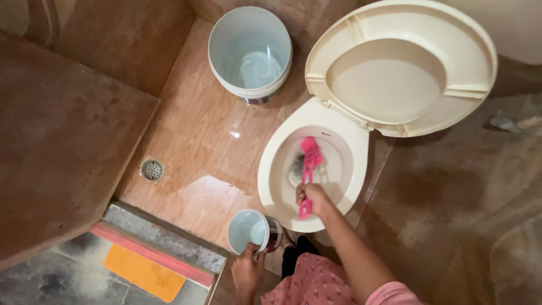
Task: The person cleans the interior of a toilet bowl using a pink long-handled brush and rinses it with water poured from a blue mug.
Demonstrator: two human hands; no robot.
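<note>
My right hand (314,199) grips the handle of a pink toilet brush (309,165), whose head reaches down inside the bowl of a cream toilet (275,169). The toilet's seat and lid (401,68) are raised behind the bowl. My left hand (247,270) holds a small pale blue mug (252,231) by its side, tilted, low over the floor left of the toilet. Some water shows inside the mug.
A large white bucket (250,52) with a little water stands on the wet wood-look tile floor at the back. A round floor drain (151,169) lies at the left. Brown walls surround the space. A threshold with red and orange strips (148,265) lies bottom left.
</note>
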